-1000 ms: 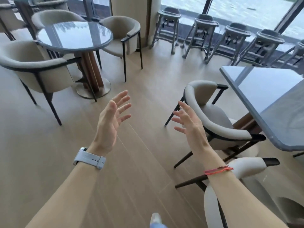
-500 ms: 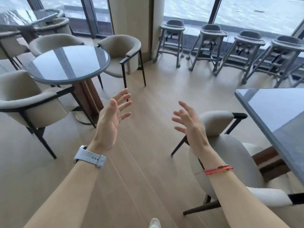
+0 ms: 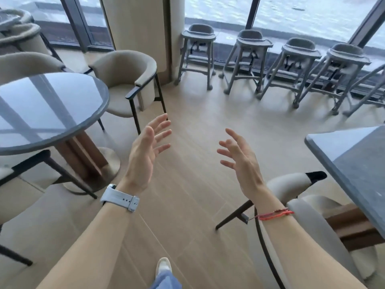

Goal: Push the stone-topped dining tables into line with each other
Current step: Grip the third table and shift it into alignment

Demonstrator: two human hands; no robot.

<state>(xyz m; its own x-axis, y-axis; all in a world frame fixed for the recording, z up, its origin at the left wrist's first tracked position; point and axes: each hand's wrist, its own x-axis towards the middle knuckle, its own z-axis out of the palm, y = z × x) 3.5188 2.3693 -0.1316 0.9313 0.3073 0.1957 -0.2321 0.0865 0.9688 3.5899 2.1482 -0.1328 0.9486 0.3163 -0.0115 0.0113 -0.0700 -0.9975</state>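
A round stone-topped table (image 3: pixel 48 109) on a wooden pedestal stands at the left. A rectangular stone-topped table (image 3: pixel 358 163) shows its corner at the right edge. My left hand (image 3: pixel 145 151) and my right hand (image 3: pixel 239 159) are raised over the bare floor between the two tables, palms facing each other, fingers spread. Neither hand touches or holds anything. Each hand is well clear of both tables.
Beige armchairs ring the round table, one (image 3: pixel 129 84) behind it. Another armchair (image 3: pixel 295 188) sits tucked at the rectangular table under my right forearm. Several grey high chairs (image 3: pixel 245 61) line the window. A pillar (image 3: pixel 141 28) stands at the back. Wooden floor (image 3: pixel 193 184) lies ahead.
I have walked forward: both tables and the chairs have come nearer and slid down the view. My hands keep the same raised, spread pose.
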